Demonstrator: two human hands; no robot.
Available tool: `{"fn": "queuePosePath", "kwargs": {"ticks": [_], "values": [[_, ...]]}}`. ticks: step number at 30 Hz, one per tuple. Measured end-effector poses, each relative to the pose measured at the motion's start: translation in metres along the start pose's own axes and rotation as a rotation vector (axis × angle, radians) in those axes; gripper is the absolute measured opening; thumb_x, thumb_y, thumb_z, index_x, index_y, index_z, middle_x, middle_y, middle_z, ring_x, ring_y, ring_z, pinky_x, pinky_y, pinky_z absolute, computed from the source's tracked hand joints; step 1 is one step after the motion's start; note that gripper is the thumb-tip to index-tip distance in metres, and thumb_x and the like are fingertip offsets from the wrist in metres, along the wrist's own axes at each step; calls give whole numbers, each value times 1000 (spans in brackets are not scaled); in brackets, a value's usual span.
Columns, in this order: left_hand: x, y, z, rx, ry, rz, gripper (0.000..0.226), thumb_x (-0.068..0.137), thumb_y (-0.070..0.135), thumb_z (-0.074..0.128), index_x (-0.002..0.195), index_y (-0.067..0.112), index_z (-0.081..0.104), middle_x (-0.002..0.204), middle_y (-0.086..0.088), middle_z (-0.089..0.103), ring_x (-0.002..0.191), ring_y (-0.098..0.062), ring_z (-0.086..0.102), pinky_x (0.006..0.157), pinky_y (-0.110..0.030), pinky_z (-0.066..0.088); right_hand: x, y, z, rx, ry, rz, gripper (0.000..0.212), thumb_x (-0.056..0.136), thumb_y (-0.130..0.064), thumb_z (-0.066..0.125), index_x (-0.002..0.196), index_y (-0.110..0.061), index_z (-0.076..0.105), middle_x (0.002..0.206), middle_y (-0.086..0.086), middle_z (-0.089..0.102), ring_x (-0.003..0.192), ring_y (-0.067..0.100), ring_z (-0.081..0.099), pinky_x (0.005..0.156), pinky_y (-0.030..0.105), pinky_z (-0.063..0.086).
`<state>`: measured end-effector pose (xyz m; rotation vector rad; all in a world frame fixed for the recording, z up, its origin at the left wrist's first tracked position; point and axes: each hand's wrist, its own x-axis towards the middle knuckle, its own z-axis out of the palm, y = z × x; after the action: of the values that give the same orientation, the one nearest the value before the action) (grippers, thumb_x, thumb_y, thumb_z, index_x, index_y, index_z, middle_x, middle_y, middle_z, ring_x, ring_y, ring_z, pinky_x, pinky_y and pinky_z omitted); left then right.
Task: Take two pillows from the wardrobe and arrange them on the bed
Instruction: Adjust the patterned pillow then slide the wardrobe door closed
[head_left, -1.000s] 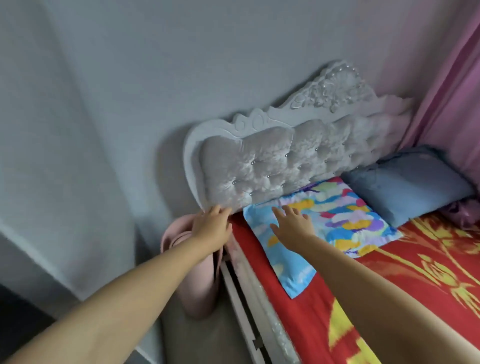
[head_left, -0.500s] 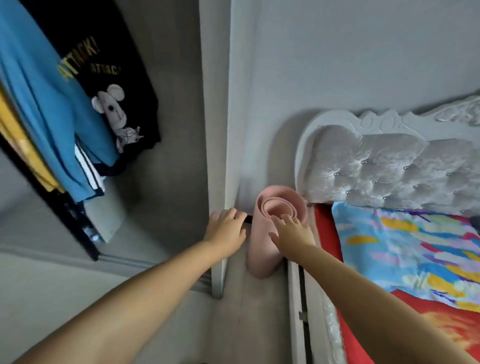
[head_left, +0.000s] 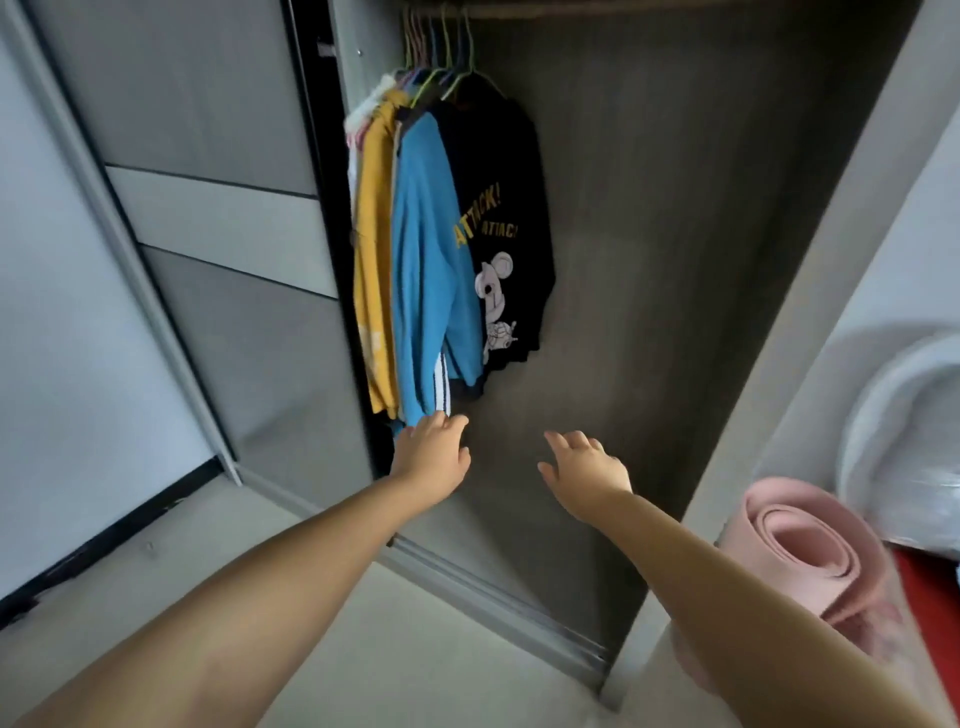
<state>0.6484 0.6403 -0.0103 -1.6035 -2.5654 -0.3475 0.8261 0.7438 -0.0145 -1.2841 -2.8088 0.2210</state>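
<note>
Left hand (head_left: 434, 457) and right hand (head_left: 587, 475) reaching into wardrobe (head_left: 701, 260), fingers spread, holding nothing; mat (head_left: 810, 551) blurring, partly cut off.

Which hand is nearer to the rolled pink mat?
The right hand. It is to the left of the rolled pink mat, reaching into the wardrobe; the left hand is farther left, under the blue shirt.

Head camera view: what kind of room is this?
Most likely a bedroom: an open wardrobe with shirts on hangers, and what looks like a padded headboard at the right edge beside a rolled pink mat.
</note>
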Motion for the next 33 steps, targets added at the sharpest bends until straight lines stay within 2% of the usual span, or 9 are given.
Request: {"fn": "queuePosePath", "kwargs": {"ticks": [5, 10, 18, 23, 26, 29, 31, 33], "values": [[36, -106, -42, -10, 53, -148, 38, 87, 17, 49, 124, 16, 52, 121, -10, 55, 113, -31, 52, 91, -41, 44, 63, -105, 3, 3, 11, -124, 49, 101, -38, 36, 146, -22, 29, 143, 7, 41, 128, 28, 42, 93, 44, 44], [84, -167, -57, -29, 88, -228, 39, 87, 14, 48, 126, 15, 51, 123, -11, 54, 115, -31, 50, 90, -41, 44, 139, -168, -8, 7, 12, -187, 52, 101, -38, 35, 149, -21, 24, 143, 9, 40, 127, 29, 43, 89, 43, 47], [210, -223, -74, -79, 133, -181, 48, 89, 12, 45, 137, 10, 40, 133, -13, 47, 124, -30, 44, 97, -40, 42, 286, -226, -19, 82, 46, -247, 50, 101, -32, 37, 148, -21, 23, 144, 9, 37, 121, 29, 50, 82, 43, 54], [287, -257, -91, -169, 159, -129, 59, 90, 7, 45, 146, 8, 26, 148, -13, 34, 134, -29, 36, 109, -41, 37, 373, -265, -38, 193, 97, -318, 58, 100, -32, 41, 152, -21, 18, 152, 5, 31, 126, 28, 49, 87, 44, 53], [323, -276, -91, -172, 207, -114, 70, 89, 2, 49, 150, 11, 16, 159, -7, 15, 145, -24, 21, 116, -37, 29, 413, -289, -46, 283, 165, -237, 62, 99, -34, 44, 152, -20, 16, 152, 6, 31, 129, 28, 46, 90, 45, 53], [355, -296, -85, -13, 282, -23, 78, 87, -2, 47, 151, 12, 4, 161, -4, -5, 149, -20, -1, 121, -40, 14, 447, -308, -49, 370, 221, -141, 65, 97, -38, 47, 151, -17, 17, 154, 8, 30, 127, 28, 49, 91, 44, 53], [367, -312, -76, 76, 302, 44, 82, 86, -7, 44, 151, 12, -1, 161, -4, -13, 148, -18, -9, 122, -41, 6, 462, -319, -49, 466, 252, -82, 65, 96, -38, 51, 149, -14, 21, 150, 10, 35, 122, 27, 54, 87, 40, 54], [374, -329, -66, 112, 349, 128, 89, 81, -10, 44, 151, 16, -5, 159, -2, -17, 145, -16, -17, 120, -43, -2, 473, -326, -46, 588, 323, -37, 61, 95, -34, 53, 144, -11, 26, 138, 13, 49, 108, 26, 62, 77, 34, 54]]}}
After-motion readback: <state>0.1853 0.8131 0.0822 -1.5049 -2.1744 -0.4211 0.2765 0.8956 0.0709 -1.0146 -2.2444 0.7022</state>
